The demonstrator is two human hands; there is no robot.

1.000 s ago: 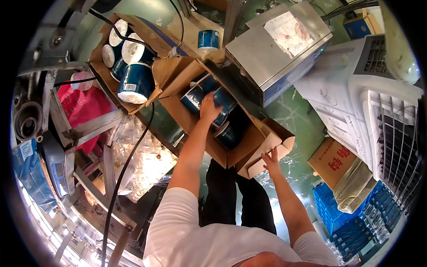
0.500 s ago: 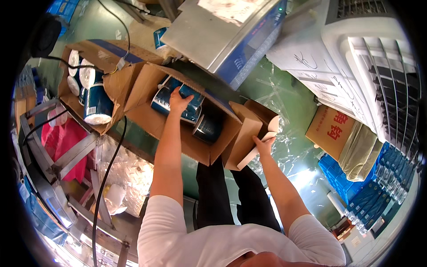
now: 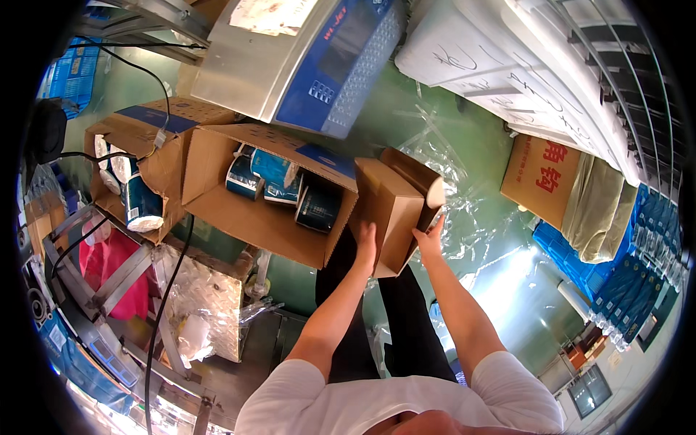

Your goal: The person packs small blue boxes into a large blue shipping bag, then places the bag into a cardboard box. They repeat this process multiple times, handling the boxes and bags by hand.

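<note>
A small brown cardboard box (image 3: pixel 388 185) stands tilted in front of my legs, its right side open with flaps raised. My left hand (image 3: pixel 367 248) lies along its left side, fingers stretched out and apparently touching the cardboard. On the opposite side, my right hand (image 3: pixel 431 241) grips the box's near right edge, thumb toward the box. Just left is a larger open carton (image 3: pixel 254 225). Inside it lie several teal-wrapped packs, among them a dark cylindrical roll (image 3: pixel 317 209) at the right end.
A torn carton (image 3: pixel 170 152) of white-ended rolls stands at left. Behind are a metal-cased machine with a blue panel (image 3: pixel 319 80) and a white appliance (image 3: pixel 493 72). Clear plastic strips litter the green floor (image 3: pixel 464 163). A black cable (image 3: pixel 165 290) hangs at left, by a metal frame.
My left hand has left the teal packs in the larger carton and moved right to the small box. My right hand stays at that box. The view has shifted.
</note>
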